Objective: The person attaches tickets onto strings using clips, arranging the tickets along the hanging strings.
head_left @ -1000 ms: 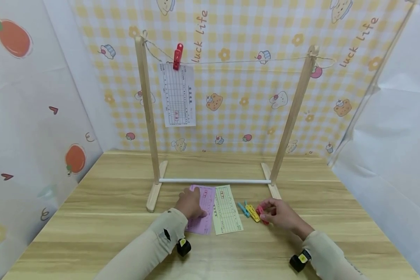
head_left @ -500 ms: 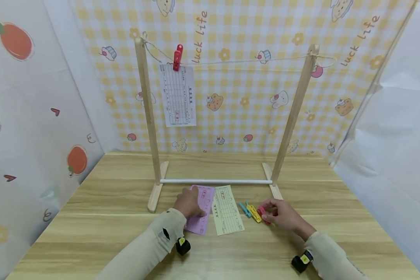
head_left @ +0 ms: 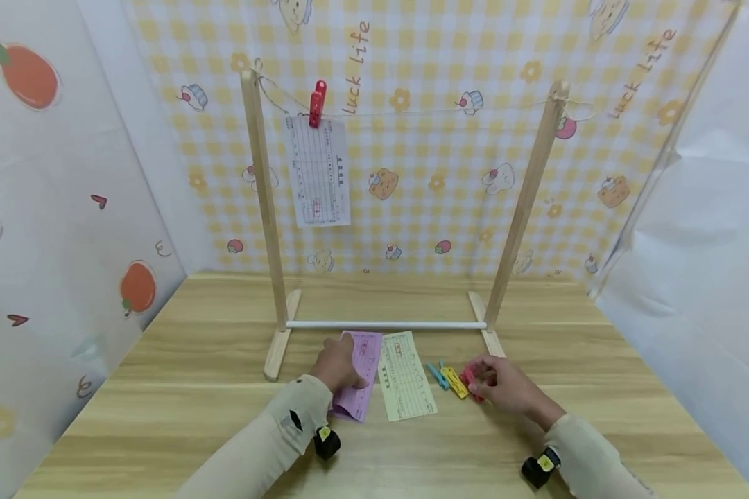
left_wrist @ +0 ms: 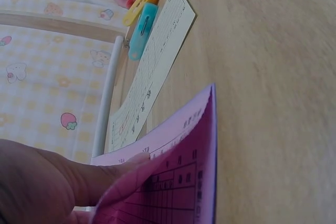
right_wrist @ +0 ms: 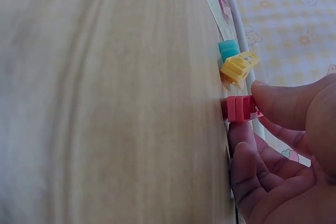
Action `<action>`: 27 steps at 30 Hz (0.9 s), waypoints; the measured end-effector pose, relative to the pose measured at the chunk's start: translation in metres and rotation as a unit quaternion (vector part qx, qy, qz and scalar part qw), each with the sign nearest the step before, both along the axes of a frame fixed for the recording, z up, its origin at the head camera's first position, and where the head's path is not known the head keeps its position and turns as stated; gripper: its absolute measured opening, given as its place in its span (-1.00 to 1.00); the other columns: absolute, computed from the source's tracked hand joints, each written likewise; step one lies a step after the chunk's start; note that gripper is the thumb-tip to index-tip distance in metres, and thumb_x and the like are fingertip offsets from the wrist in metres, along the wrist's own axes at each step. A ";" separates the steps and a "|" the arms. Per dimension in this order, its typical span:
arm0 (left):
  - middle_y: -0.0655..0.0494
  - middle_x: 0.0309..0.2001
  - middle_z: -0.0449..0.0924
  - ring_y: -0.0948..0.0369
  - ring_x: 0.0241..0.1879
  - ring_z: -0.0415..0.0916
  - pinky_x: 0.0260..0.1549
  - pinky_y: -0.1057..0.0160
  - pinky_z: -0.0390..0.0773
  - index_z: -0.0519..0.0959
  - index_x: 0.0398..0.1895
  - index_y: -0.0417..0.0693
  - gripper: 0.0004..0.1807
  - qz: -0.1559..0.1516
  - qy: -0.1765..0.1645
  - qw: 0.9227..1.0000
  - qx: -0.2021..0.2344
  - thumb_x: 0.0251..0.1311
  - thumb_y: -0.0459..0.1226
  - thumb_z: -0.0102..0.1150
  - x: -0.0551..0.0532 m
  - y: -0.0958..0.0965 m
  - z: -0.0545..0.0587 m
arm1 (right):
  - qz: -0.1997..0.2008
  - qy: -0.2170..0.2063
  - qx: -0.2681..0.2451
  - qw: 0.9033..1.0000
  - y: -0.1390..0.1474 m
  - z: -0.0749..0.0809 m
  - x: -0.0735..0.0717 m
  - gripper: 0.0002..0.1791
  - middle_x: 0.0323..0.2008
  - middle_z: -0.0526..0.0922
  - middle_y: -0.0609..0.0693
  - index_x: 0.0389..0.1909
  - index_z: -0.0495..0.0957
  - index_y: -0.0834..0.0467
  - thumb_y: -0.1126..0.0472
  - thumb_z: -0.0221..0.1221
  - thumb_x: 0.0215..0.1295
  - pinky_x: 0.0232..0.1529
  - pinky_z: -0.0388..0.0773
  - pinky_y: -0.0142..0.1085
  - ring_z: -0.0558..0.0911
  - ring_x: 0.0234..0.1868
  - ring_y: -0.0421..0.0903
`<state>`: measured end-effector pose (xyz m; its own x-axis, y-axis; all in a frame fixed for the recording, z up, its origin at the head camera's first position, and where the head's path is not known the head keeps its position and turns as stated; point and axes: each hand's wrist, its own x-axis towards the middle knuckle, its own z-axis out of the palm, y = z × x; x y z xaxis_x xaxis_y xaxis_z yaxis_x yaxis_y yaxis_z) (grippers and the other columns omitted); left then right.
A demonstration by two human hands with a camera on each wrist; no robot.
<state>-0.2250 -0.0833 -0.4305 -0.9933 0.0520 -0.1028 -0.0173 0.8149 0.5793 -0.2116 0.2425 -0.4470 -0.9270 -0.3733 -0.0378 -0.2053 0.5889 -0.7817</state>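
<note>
My left hand (head_left: 337, 364) pinches a purple printed slip (head_left: 366, 357) at its left side. In the left wrist view the thumb lies on top of this slip (left_wrist: 181, 129), whose near end bows up off the table. My right hand (head_left: 502, 384) holds a red clothespin (right_wrist: 239, 108) between thumb and fingers, low over the tabletop. Beside it lie a yellow clothespin (head_left: 454, 382) and a blue clothespin (head_left: 438, 376). A pale green slip (head_left: 406, 378) lies flat between the purple slip and the clothespins.
Behind the slips stands a wooden frame with a left post (head_left: 263, 201), a right post (head_left: 527, 208) and a white bottom bar (head_left: 387, 324). A string (head_left: 412, 112) spans its top. Another red clothespin (head_left: 316, 104) holds a white slip (head_left: 318, 173) there.
The purple slip's near end has lifted and bowed, and the slip has shifted slightly left under my left hand. My right hand stays at the red clothespin, nearly still.
</note>
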 end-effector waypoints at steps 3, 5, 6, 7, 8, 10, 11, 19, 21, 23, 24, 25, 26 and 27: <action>-0.27 -0.23 0.39 -0.03 -0.33 0.44 -0.30 0.00 0.57 0.37 0.07 -0.38 -0.13 -0.007 0.013 1.000 -0.003 -0.42 -0.37 0.67 0.000 -0.001 0.002 | -0.004 0.001 -0.005 1.000 -0.001 0.002 0.001 -0.74 -0.20 0.61 0.06 -0.05 0.53 0.27 0.33 0.26 0.26 -0.42 0.53 -0.33 0.56 -0.28 -0.07; -0.21 -0.28 0.42 -0.01 -0.34 0.44 -0.32 0.01 0.57 0.37 0.05 -0.36 -0.13 -0.012 0.016 1.000 -0.001 -0.43 -0.37 0.67 -0.001 -0.001 0.003 | -0.005 -0.001 -0.009 1.000 -0.001 0.003 0.002 -0.74 -0.22 0.61 0.06 -0.06 0.52 0.28 0.34 0.27 0.25 -0.44 0.52 -0.33 0.55 -0.29 -0.07; -0.18 -0.30 0.44 0.00 -0.34 0.44 -0.33 0.02 0.57 0.37 0.05 -0.34 -0.13 -0.014 0.014 1.000 0.000 -0.43 -0.37 0.67 -0.001 -0.002 0.003 | -0.005 -0.002 -0.010 1.000 -0.001 0.004 0.003 -0.74 -0.22 0.60 0.06 -0.07 0.52 0.28 0.34 0.28 0.24 -0.45 0.51 -0.33 0.54 -0.29 -0.06; -0.14 -0.32 0.45 0.02 -0.35 0.44 -0.34 0.03 0.56 0.37 0.05 -0.32 -0.13 -0.014 0.011 1.000 0.003 -0.43 -0.37 0.67 0.000 -0.002 0.003 | -0.006 -0.005 -0.012 1.000 -0.001 0.004 0.003 -0.74 -0.23 0.59 0.05 -0.08 0.51 0.28 0.33 0.28 0.24 -0.45 0.50 -0.33 0.54 -0.29 -0.06; -0.11 -0.34 0.46 0.02 -0.36 0.44 -0.35 0.04 0.55 0.37 0.05 -0.30 -0.13 -0.014 0.010 1.000 0.003 -0.44 -0.36 0.67 0.000 -0.002 0.003 | -0.007 -0.007 -0.012 1.000 -0.001 0.004 0.004 -0.75 -0.24 0.58 0.05 -0.09 0.51 0.27 0.34 0.28 0.24 -0.45 0.50 -0.33 0.53 -0.30 -0.06; -0.07 -0.37 0.47 0.02 -0.38 0.45 -0.38 0.04 0.54 0.37 0.07 -0.25 -0.11 -0.014 0.011 1.000 0.001 -0.46 -0.35 0.68 0.001 -0.002 0.003 | -0.011 -0.012 -0.012 1.000 -0.001 0.004 0.004 -0.75 -0.25 0.57 0.03 -0.11 0.50 0.26 0.33 0.29 0.23 -0.43 0.50 -0.34 0.52 -0.29 -0.07; -0.07 -0.36 0.48 0.01 -0.37 0.45 -0.38 0.04 0.54 0.37 0.08 -0.24 -0.09 -0.015 0.013 1.000 0.002 -0.47 -0.35 0.68 0.001 -0.002 0.003 | -0.012 -0.013 -0.010 1.000 -0.001 0.003 0.005 -0.76 -0.26 0.57 0.02 -0.12 0.50 0.25 0.33 0.29 0.23 -0.43 0.50 -0.34 0.52 -0.29 -0.08; -0.42 0.02 0.38 -0.11 -0.21 0.47 -0.35 0.00 0.60 0.31 0.27 -0.15 0.09 -0.010 0.022 0.999 0.032 -0.54 -0.47 0.65 0.001 0.001 -0.001 | -0.006 -0.016 -0.024 1.000 0.000 0.000 0.004 -0.81 -0.25 0.58 0.04 -0.18 0.49 0.25 0.35 0.27 0.24 -0.41 0.49 -0.33 0.52 -0.26 -0.05; -0.43 0.03 0.37 -0.11 -0.21 0.47 -0.36 0.01 0.61 0.28 0.31 -0.14 0.11 -0.011 0.020 0.999 0.042 -0.52 -0.51 0.62 0.001 0.001 -0.001 | -0.001 -0.018 -0.030 0.999 0.000 0.001 0.004 -0.83 -0.23 0.59 0.05 -0.21 0.48 0.26 0.35 0.26 0.25 -0.40 0.49 -0.34 0.53 -0.25 -0.04; -0.41 0.02 0.42 -0.11 -0.19 0.48 -0.33 0.01 0.61 0.26 0.32 -0.17 0.09 -0.017 0.023 0.998 0.048 -0.48 -0.56 0.58 0.000 0.000 -0.002 | 0.002 -0.021 -0.027 0.999 0.000 0.001 0.002 -0.84 -0.23 0.59 0.05 -0.23 0.47 0.26 0.35 0.26 0.26 -0.40 0.50 -0.33 0.53 -0.25 -0.04; -0.39 0.01 0.44 -0.10 -0.19 0.49 -0.33 0.02 0.61 0.26 0.32 -0.18 0.07 -0.019 0.022 0.998 0.053 -0.45 -0.59 0.54 -0.001 0.000 -0.001 | 0.004 -0.021 -0.025 0.999 0.000 0.001 0.001 -0.85 -0.23 0.59 0.05 -0.25 0.46 0.25 0.35 0.26 0.26 -0.40 0.50 -0.33 0.53 -0.25 -0.04; -0.36 -0.02 0.47 -0.10 -0.20 0.50 -0.36 0.04 0.62 0.25 0.32 -0.20 0.04 -0.021 0.023 0.998 0.059 -0.42 -0.63 0.49 -0.001 -0.001 -0.001 | 0.005 -0.020 -0.021 1.000 0.000 0.001 0.001 -0.85 -0.24 0.59 0.05 -0.27 0.46 0.24 0.34 0.26 0.26 -0.40 0.50 -0.33 0.53 -0.26 -0.04; -0.33 -0.07 0.50 -0.08 -0.22 0.50 -0.38 0.07 0.62 0.26 0.30 -0.21 0.01 -0.024 0.023 0.997 0.063 -0.40 -0.66 0.44 -0.001 -0.002 -0.001 | 0.008 -0.018 -0.018 1.000 0.000 0.001 0.000 -0.86 -0.25 0.59 0.05 -0.29 0.45 0.23 0.34 0.26 0.26 -0.41 0.49 -0.33 0.53 -0.26 -0.04; -0.31 -0.10 0.51 -0.06 -0.24 0.51 -0.41 0.09 0.62 0.26 0.29 -0.21 -0.03 -0.024 0.022 0.997 0.068 -0.37 -0.68 0.39 -0.001 -0.002 -0.001 | 0.010 -0.016 -0.015 1.000 0.000 0.001 -0.001 -0.86 -0.26 0.58 0.04 -0.30 0.45 0.22 0.34 0.26 0.26 -0.42 0.49 -0.34 0.52 -0.27 -0.05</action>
<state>-0.2261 -0.0857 -0.4312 -0.9928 0.1101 -0.0473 0.0482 0.7282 0.6836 -0.2125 0.2427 -0.4456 -0.9176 -0.3935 -0.0557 -0.1915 0.5607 -0.8056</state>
